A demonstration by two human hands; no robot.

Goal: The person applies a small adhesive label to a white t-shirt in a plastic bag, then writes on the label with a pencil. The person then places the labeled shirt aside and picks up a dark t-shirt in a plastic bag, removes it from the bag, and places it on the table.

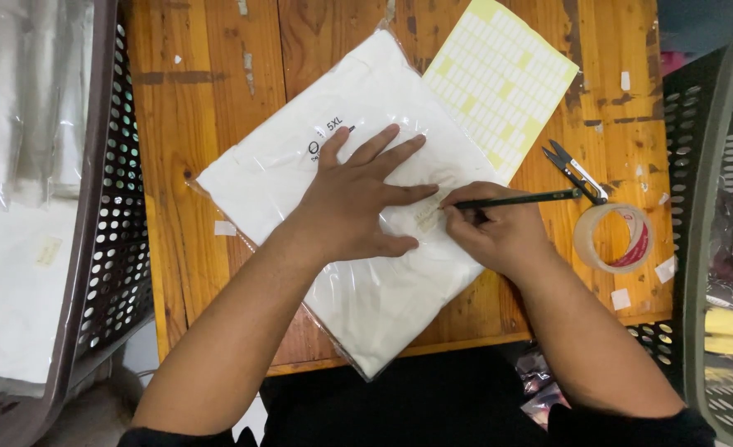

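A white folded garment in a clear plastic bag (300,182) lies diagonally on the wooden table (201,99). My left hand (358,203) rests flat on the bag with its fingers spread. My right hand (499,236) grips a dark green pencil (519,199), whose tip touches a small pale sticker (427,217) on the bag, just beside my left fingertips.
A yellow sheet of small labels (503,79) lies at the bag's far right corner. Thread snips (577,172) and a roll of clear tape (613,238) sit to the right. Perforated plastic baskets stand at left (114,207) and right (714,165), the left one holding bagged garments.
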